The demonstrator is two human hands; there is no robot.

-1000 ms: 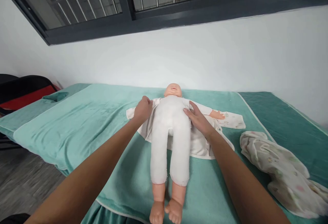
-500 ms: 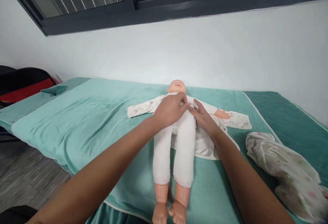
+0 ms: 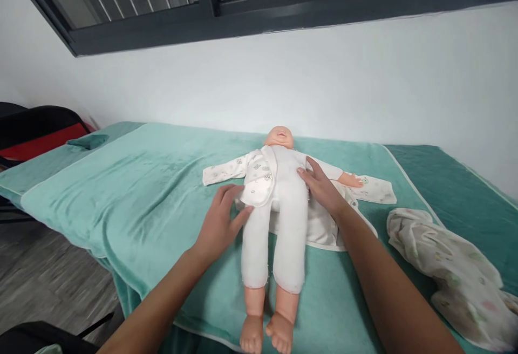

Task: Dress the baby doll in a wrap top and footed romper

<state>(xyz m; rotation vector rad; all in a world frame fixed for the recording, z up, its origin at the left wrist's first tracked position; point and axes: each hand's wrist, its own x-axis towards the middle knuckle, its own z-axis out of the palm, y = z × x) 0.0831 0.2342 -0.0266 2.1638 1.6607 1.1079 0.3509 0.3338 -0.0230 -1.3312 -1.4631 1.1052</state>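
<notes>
A baby doll (image 3: 290,195) with a white cloth body lies on its back, feet toward me. Its printed baby shirt (image 3: 259,176) covers the chest's left side with one front panel. The other panel (image 3: 324,232) is spread on the bed at the right, and that sleeve lies beside the doll's bare hand (image 3: 351,180). My left hand (image 3: 222,222) is at the lower corner of the covering panel, thumb and fingers apart; its fingertips seem to touch the edge. Against the doll's right-hand side rests my right hand (image 3: 319,185), fingers extended, gripping nothing.
Green sheets (image 3: 133,192) cover the bed, which stands against a white wall (image 3: 243,84). A crumpled printed cloth (image 3: 453,273) lies at the right. A black and red chair (image 3: 44,133) is at the far left. Above runs a dark window frame (image 3: 259,19).
My left hand has moved from the doll's chest down and left to the shirt panel's corner. The covering panel is now exposed to view. My right hand has stayed at the doll's side.
</notes>
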